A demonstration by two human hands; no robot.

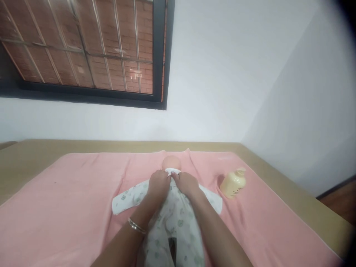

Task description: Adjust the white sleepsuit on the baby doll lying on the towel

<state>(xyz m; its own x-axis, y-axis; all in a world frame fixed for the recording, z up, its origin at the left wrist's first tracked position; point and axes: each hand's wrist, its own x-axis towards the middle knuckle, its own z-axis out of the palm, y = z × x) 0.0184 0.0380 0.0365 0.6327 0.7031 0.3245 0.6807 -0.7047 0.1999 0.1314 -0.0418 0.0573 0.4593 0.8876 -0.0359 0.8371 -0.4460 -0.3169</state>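
Note:
A baby doll (171, 162) lies on its back, its head toward the wall. It is dressed in a white baby romper (180, 222) with small green prints, the sleeves spread out to both sides. My left hand (159, 182) has its fingers closed on the left side of the romper's collar. On the other side of the collar, my right hand (187, 182) pinches the cloth, thumb close to the left hand's. Both forearms lie over the romper and hide parts of its sleeves and sides. The doll's face cannot be made out.
A pink blanket (69, 200) covers most of the wooden tabletop (36, 155). To the right of the doll a cream-coloured bottle (233, 183) leans on the blanket. White walls rise behind and to the right, with a dark-framed barred window (161, 55) at upper left.

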